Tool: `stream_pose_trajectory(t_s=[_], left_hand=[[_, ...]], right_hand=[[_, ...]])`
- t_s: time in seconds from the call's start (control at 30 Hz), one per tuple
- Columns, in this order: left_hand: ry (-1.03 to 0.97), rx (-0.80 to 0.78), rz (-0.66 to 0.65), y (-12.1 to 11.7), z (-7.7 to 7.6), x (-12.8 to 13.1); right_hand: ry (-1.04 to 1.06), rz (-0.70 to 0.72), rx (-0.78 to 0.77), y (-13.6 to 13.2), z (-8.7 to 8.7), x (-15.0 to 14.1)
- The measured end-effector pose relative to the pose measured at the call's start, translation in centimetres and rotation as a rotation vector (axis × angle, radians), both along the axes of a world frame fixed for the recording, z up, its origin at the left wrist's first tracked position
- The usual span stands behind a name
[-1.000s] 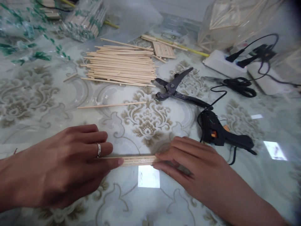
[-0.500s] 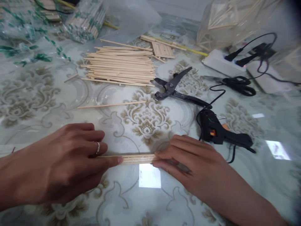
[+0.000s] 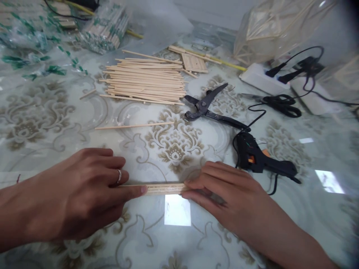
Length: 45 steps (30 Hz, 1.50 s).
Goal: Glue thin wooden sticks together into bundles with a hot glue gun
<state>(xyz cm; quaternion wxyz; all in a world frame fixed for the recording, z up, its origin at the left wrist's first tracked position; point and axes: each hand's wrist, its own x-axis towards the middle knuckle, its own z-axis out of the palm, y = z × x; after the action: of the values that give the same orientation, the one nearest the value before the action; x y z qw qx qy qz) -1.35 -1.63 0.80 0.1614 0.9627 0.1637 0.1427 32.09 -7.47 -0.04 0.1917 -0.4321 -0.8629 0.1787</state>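
A narrow bundle of wooden sticks, laid side by side, runs left to right between my hands near the front of the table. My left hand, with a ring on one finger, is closed on its left end, the index finger stretched along the sticks. Thumb and fingers of my right hand pinch the right end. Both ends of the bundle are hidden by my hands. Beyond them lies a single wooden stick. Farther back is a pile of loose wooden sticks.
Black pliers lie right of the pile, with a black glue gun and scissors nearby. A white power strip with cords sits at the back right. Plastic-wrapped sticks and a small stick panel lie behind.
My hands keep the same hold on the bundle. The view has shifted slightly, so the tools and the stick pile appear a little lower; nothing else has visibly moved.
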Motion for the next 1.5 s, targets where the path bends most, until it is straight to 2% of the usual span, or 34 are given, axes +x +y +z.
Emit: stream_pose_trajectory(t_s=[0.67,1.0,1.5], left_hand=[[-0.037,0.005,0.014,-0.3,0.0,0.0],[-0.04,-0.022,-0.039,0.2,-0.6,0.0],[-0.062,-0.027,-0.044,0.9,-0.4,0.0]], right_hand=[[0.018,-0.011,-0.002,0.0,-0.1,0.1],[0.022,-0.025,-0.008,0.0,-0.1,0.0],[0.023,-0.023,-0.034,-0.1,-0.3,0.5]])
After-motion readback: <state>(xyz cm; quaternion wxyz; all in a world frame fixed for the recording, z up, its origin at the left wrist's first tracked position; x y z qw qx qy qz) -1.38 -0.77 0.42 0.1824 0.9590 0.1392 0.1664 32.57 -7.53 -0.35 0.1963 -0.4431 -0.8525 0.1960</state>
